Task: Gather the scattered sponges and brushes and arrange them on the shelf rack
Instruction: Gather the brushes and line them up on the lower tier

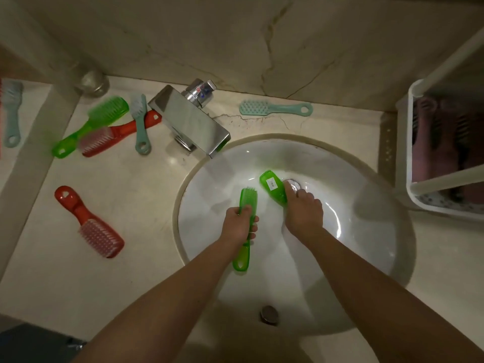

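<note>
Two green brushes in the basin, each gripped. On the table: green, two red, three teal. White shelf rack far right.

rack: cut off at right edge; contents dim, blurred
teal brush: far left, partly behind post
green brush: handle under right hand

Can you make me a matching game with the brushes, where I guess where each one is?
Things:
1. teal brush
2. red brush
3. green brush with a sticker
4. green brush without a sticker

Places:
A. gripped in the left hand
B. alone on the counter left of the sink
C. behind the sink by the wall
D. under the right hand

Pairs: 1-C, 2-B, 3-D, 4-A
</note>
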`<state>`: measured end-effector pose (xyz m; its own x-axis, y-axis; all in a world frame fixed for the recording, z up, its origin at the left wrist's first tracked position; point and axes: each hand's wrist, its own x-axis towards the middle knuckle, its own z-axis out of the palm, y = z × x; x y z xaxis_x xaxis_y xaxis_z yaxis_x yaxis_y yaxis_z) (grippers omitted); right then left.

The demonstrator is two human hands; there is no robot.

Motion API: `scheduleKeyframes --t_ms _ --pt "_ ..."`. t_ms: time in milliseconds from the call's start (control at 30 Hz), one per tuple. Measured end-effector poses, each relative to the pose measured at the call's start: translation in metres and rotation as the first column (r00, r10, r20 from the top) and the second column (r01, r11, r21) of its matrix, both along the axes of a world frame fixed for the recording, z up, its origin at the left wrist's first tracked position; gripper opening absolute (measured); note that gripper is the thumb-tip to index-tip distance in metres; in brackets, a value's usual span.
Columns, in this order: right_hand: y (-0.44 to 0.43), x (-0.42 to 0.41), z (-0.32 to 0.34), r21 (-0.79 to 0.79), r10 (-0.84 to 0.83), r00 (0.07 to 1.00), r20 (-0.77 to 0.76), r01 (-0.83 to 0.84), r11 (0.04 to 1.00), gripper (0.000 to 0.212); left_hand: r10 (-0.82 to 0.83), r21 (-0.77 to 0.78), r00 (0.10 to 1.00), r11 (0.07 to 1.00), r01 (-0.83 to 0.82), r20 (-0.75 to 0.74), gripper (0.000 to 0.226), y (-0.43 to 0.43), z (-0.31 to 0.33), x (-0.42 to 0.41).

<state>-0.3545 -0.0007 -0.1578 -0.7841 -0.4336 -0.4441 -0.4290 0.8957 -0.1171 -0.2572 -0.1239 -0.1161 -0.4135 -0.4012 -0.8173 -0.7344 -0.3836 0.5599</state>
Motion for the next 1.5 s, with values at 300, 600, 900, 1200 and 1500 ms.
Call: scheduleKeyframes --t_ms 300,600,900,1200,1500 --pt "0.017 0.030 0.040 -0.410 -0.338 0.739 0.584 0.627 0.662 0.021 0.068 -0.054 0.994 0.996 -0.073 -0.087 0.037 0.029 0.031 0.011" --pt "0.088 0.068 0.110 -0.526 -0.274 0.762 0.587 0.616 0.586 0.019 0.147 -0.117 0.953 0.976 -0.183 -0.266 0.027 0.101 0.082 0.035" --pt "0.188 0.097 0.150 -0.643 -0.338 0.750 0.568 0.661 0.386 0.032 0.146 -0.032 0.906 0.985 -0.172 -0.397 0.015 0.188 0.122 0.055" --pt "0.258 0.102 0.177 -0.760 -0.425 0.766 0.482 0.607 0.232 0.042 0.043 -0.015 0.894 0.998 -0.056 -0.446 0.034 0.252 0.144 0.041" --pt "0.303 0.072 0.207 -0.817 -0.523 0.735 0.431 0.564 0.120 0.044 -0.114 -0.127 0.862 0.990 0.058 -0.493 0.031 0.297 0.171 -0.010"
